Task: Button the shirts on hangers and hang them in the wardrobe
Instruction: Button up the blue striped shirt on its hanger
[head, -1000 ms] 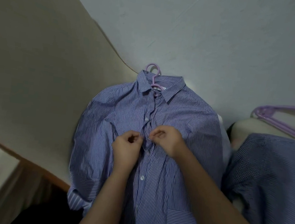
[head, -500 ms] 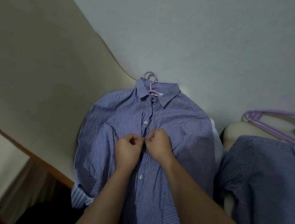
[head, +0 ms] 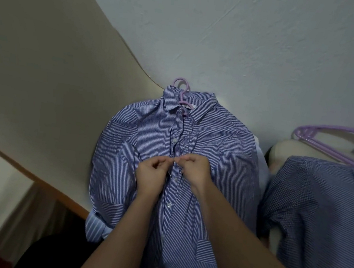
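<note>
A blue-and-white striped shirt (head: 214,151) lies face up on a pale surface, on a purple hanger (head: 183,85) whose hook pokes out above the collar. My left hand (head: 152,175) and my right hand (head: 196,169) meet at the shirt's front placket, about a third of the way down. Both pinch the fabric edges at a button, fingertips almost touching. Buttons show above and below the hands along the placket. A second shirt, dark blue with a fine check (head: 317,218), lies at the right.
A bunch of loose purple hangers (head: 331,143) rests above the checked shirt at the right. The beige surface (head: 42,95) ends at a wooden edge (head: 53,187) on the left, with floor below. A grey wall fills the top.
The view has shifted slightly. My hands have stayed on the placket at the same button, with small finger movements; the shirt has not moved.
</note>
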